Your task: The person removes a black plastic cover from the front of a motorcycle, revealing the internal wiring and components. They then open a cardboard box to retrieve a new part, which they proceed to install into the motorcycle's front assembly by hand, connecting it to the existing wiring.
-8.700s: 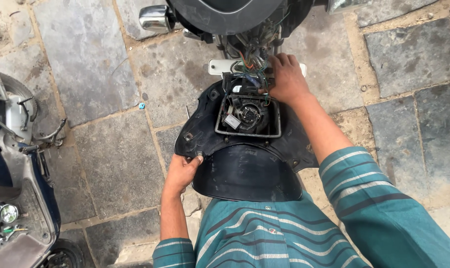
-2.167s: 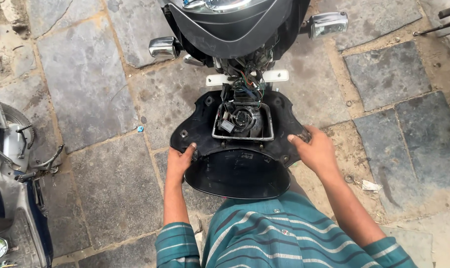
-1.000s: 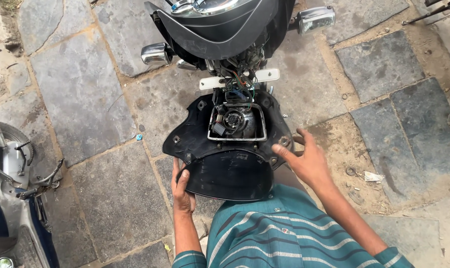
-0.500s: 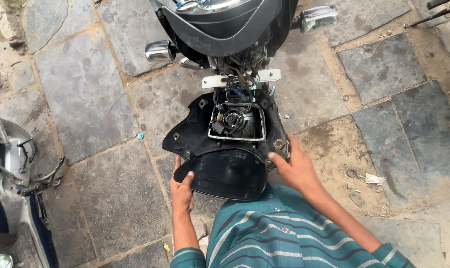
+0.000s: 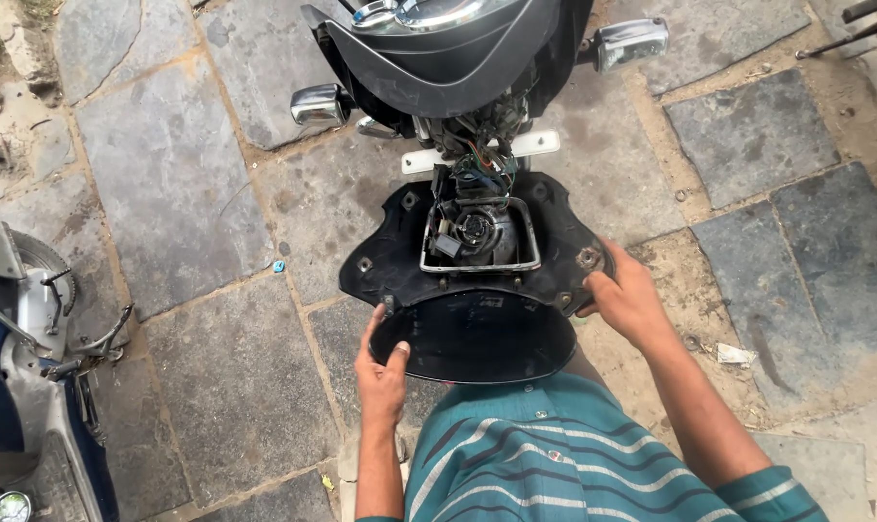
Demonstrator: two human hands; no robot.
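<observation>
**Inspector:** Largest first. What stood at the top of the frame?

**Assistant:** A scooter (image 5: 458, 58), its front opened. Loose wires (image 5: 482, 159) hung below the handlebar, chrome mirrors either side. A second scooter (image 5: 23, 367) stood at the left edge, on stone paving (image 5: 168, 193).

**Inspector:** And the work piece?

**Assistant:** The black front cover (image 5: 477, 280) was at centre frame, off the body and inner face up, with the headlamp (image 5: 477, 232) seated in its frame.

**Inspector:** The hands?

**Assistant:** The left hand (image 5: 382, 372) gripped the cover's lower left rim, thumb over the edge. The right hand (image 5: 627, 300) was closed on the right rim, beside a mounting hole.

**Inspector:** Progress?

**Assistant:** In my judgement the cover was detached but the lamp wiring remained connected. No tool was visible.

**Inspector:** Small items?

**Assistant:** A blue scrap (image 5: 279, 266) left of the cover, white litter (image 5: 733, 355) to the right.
</observation>
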